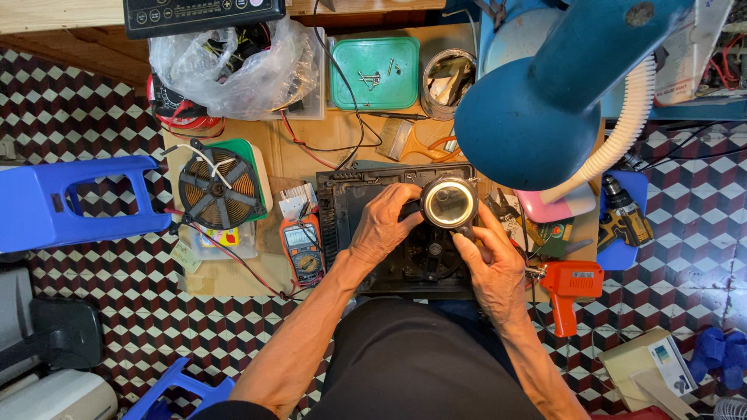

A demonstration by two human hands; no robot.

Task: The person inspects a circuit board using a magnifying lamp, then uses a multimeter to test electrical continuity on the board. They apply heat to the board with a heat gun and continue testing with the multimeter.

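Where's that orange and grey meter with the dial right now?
In the head view the meter lies on the cardboard left of the black casing, just beside the left hand and right of the round copper coil.

A round magnifying glass point(450, 203) with a black rim and a lit ring around its lens is hovering level over a black plastic appliance housing point(366, 194), its dark handle running down toward the lower right. The housing is lying open and flat on the cardboard-covered work surface, ribbed along its left edge, with a round fan opening point(430, 253) showing in its lower middle.
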